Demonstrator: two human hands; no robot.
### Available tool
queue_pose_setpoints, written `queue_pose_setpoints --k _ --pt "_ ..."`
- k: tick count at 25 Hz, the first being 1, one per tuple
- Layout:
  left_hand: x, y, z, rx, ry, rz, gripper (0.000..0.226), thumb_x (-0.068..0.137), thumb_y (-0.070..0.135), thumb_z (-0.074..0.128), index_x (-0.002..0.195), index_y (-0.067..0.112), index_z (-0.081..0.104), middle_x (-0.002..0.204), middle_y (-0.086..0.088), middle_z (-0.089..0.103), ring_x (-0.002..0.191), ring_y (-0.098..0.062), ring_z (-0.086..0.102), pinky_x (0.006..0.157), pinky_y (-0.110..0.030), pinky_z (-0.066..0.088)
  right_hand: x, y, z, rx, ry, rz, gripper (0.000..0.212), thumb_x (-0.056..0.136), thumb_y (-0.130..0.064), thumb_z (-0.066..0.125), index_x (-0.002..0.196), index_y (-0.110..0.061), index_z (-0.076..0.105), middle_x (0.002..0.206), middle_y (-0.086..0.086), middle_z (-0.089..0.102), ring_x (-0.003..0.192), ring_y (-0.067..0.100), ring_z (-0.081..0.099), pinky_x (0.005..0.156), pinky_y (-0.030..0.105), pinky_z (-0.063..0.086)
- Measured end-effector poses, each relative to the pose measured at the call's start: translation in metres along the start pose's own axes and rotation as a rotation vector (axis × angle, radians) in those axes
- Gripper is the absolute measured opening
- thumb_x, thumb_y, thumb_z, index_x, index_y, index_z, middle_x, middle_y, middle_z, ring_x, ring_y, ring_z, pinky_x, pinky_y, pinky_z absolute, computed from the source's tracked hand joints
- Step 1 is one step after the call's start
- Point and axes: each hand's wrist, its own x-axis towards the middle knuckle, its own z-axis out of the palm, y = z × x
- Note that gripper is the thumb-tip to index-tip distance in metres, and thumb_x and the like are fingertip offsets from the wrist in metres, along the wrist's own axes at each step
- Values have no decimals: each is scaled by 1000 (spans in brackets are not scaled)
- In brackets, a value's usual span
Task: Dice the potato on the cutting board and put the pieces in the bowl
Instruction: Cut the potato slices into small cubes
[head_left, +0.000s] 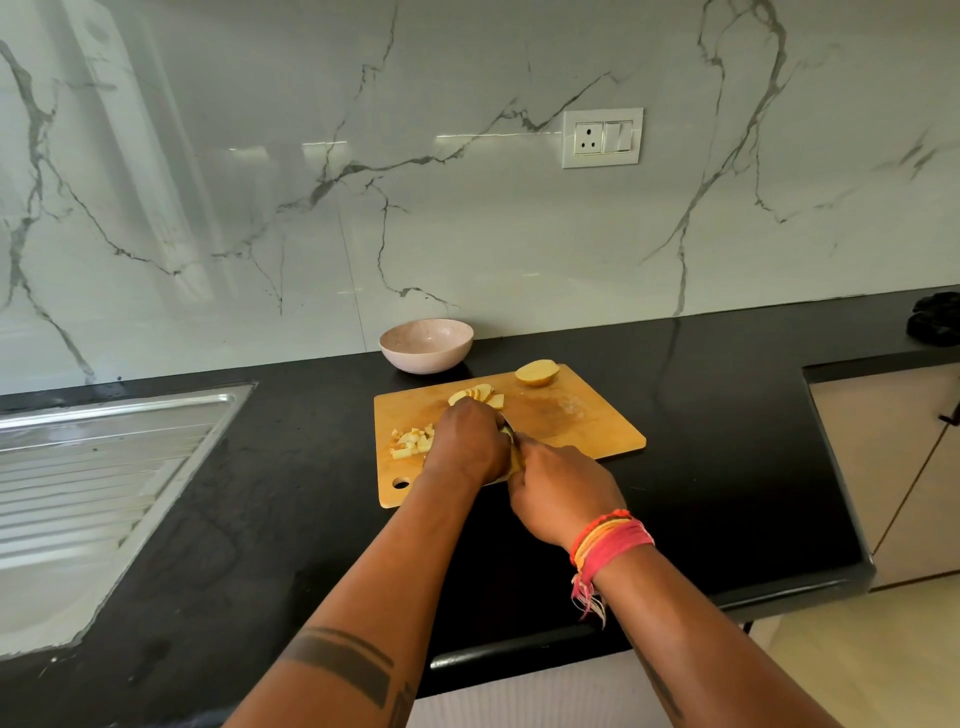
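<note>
Half the potato (537, 373) sits uncut at the far right of the cutting board (597, 423); a fan of slices (477, 396) lies just beyond my knuckles, and a small heap of diced pieces (411, 441) sits near the board's left edge. Bowl (426, 345) behind the board, against the wall, looks empty from here. My left hand (470, 441) is curled down over the stack being cut, fingers closed on it, though the piece itself is hidden under the palm. My right hand (563, 491) is wrapped tight round the knife (511, 441); only a sliver of blade shows between the two hands. Step in hand, as I judge it: crosscutting strips into cubes. To do it well: keep left fingertips tucked back, knuckles guiding the blade, stack pressed flat so slices don't slide, cuts evenly spaced, tip kept low. Push finished dice left to join the heap, clear of the blade.
</note>
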Motion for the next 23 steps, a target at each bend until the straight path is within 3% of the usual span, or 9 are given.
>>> queue_pose_setpoints --k 5,11,18,23 --pt "-2 -1 0 9 29 19 26 99 31 63 119 20 75 123 -2 66 112 -19 60 94 -28 47 -45 7 6 -45 93 25 57 102 -35 43 159 -31 33 71 -7 58 59 9 54 49 30 40" --pt "-7 -10 -1 -28 35 32 30 97 30 67 125 20 72 120 -2 68 111 -19 60 96 -30 48 -27 -1 3 39 119 23 55 103 -34 44 158 -31 36 73 -6 59 63 9 57 49 27 41" --pt "-6 -7 -3 -15 31 18 22 98 21 60 111 21 78 110 -3 72 98 -18 65 89 -30 55 4 -7 1 43 -1 -19 32 102 -32 47 133 -24 54 85 -3 60 75 18 59 66 35 52" --pt "-6 -4 -3 3 25 0 24 99 30 63 115 18 76 116 -3 71 104 -18 64 97 -34 54 -13 0 2 5 -10 -8 48 101 -35 45 149 -31 44 82 -3 62 74 16 63 64 35 55"
